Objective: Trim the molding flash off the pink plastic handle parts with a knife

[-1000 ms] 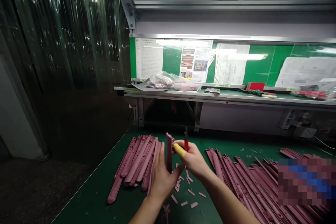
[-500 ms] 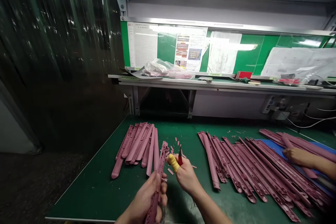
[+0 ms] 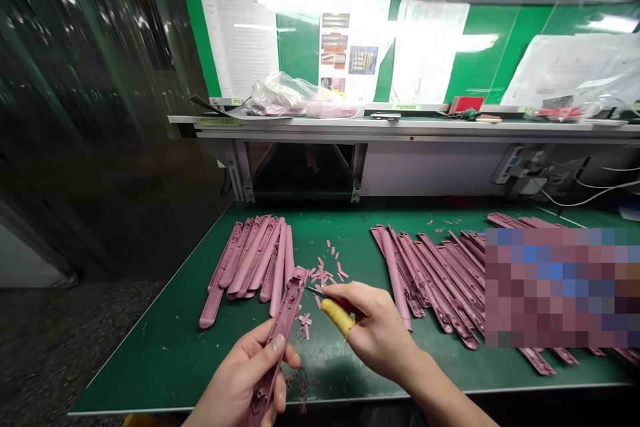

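My left hand (image 3: 257, 363) is wrapped round a long pink plastic strip (image 3: 286, 313), tilted with its far end up and its inner side, with small studs and holes, facing me. My right hand (image 3: 373, 330), a yellow cover (image 3: 338, 318) on its thumb, grips a small red-handled tool with a thin dark tip (image 3: 315, 291). The tip points left, close to the strip's far end; whether it touches cannot be told. Small pink offcuts (image 3: 323, 273) lie on the green tabletop behind and below the strip.
A pile of pink strips (image 3: 253, 257) lies at left, a larger pile (image 3: 425, 273) at right. Pixelated blocks hide the far right. Above the green tabletop (image 3: 165, 353) runs a shelf (image 3: 300, 127) with plastic bags (image 3: 285, 97). White cables (image 3: 590, 200) hang at the back right.
The view has tipped down and closer. My right hand has turned, so the tool's tip, which pointed upward, now points left at the strip. A co-worker's hand at right is now hidden by pixelation.
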Tool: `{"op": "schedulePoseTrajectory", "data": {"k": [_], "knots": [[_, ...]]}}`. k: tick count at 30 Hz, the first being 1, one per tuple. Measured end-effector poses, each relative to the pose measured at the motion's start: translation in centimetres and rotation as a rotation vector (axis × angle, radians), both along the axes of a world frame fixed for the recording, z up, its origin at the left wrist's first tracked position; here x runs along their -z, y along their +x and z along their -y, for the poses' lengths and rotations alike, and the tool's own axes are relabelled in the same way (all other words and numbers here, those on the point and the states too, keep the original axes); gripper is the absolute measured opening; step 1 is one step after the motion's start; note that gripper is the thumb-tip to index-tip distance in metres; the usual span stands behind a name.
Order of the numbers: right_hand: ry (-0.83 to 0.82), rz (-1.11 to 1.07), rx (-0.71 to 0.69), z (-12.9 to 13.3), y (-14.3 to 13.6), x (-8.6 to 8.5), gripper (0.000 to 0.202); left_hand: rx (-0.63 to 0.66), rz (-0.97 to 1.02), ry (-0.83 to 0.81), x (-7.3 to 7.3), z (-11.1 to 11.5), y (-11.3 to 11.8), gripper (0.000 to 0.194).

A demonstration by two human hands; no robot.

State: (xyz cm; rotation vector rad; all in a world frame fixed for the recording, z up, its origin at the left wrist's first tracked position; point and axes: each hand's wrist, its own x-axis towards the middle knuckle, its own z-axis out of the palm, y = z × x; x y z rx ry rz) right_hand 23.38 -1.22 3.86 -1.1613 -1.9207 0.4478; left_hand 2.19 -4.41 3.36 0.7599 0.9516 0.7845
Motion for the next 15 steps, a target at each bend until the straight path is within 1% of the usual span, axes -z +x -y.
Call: {"op": "schedulePoseTrajectory", "data": {"k": [2, 4, 10, 15], "knots": [[0.005, 0.023, 0.010, -0.09, 0.07, 0.13, 0.018, 0.038, -0.019, 0.016, 0.27, -0.03, 0.16, 0.028], [0.011, 0.037, 0.021, -0.09, 0.22, 0.21, 0.019, 0.041, -0.038, 0.024, 0.40, -0.10, 0.25, 0.028], [0.032, 0.044, -0.001, 0.32, 0.40, 0.18, 0.024, 0.019, -0.115, 0.051, -0.28, 0.12, 0.66, 0.028], [-0.012, 0.017, -0.073, 0.51, 0.67, -0.24, 0.023, 0.006, -0.171, 0.122, -0.06, 0.42, 0.82, 0.032]]}}
